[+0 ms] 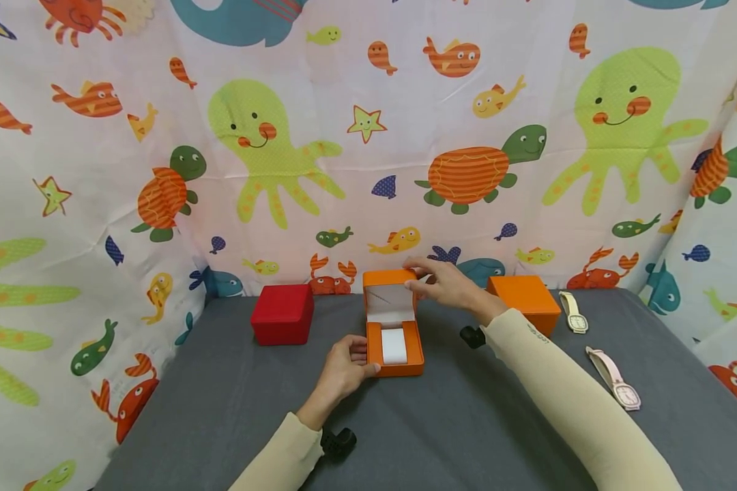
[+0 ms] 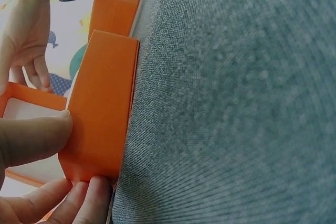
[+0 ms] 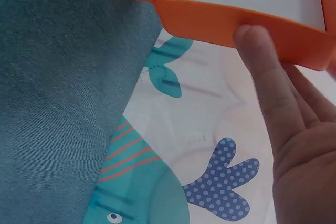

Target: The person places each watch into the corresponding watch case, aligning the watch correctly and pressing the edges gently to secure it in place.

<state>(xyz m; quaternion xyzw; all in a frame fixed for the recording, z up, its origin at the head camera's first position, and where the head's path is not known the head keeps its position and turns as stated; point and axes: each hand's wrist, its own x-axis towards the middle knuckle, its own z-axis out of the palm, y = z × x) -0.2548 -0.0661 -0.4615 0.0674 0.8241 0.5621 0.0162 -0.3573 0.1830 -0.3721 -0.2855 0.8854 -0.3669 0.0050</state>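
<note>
Head view sets the open box [image 1: 402,370] in the middle of the grey table [image 1: 221,409], its lid [image 1: 388,277] standing up at the back and a white cushion [image 1: 394,346] in its base. The left hand [image 1: 344,368] grips the base at its near left corner; the right hand [image 1: 445,283] holds the lid near its upper right corner, fingers bent.

Left wrist view gives what the head view partly hides: the thumb tip lies at the upper edge of the base's near wall, while the other fingers press its left side, low by the table. Right wrist view adds a digit's tip against the lid's outer side wall, with more fingers partly hidden behind it.

Only the head view takes in the red box [image 1: 282,314], left of the open box, and two watches, one yellowish [image 1: 577,322] and one pink [image 1: 626,395], at the right. The closed orange box [image 1: 524,300] appears in both the head and left wrist views. The printed curtain [image 1: 374,157] shows in all three.
</note>
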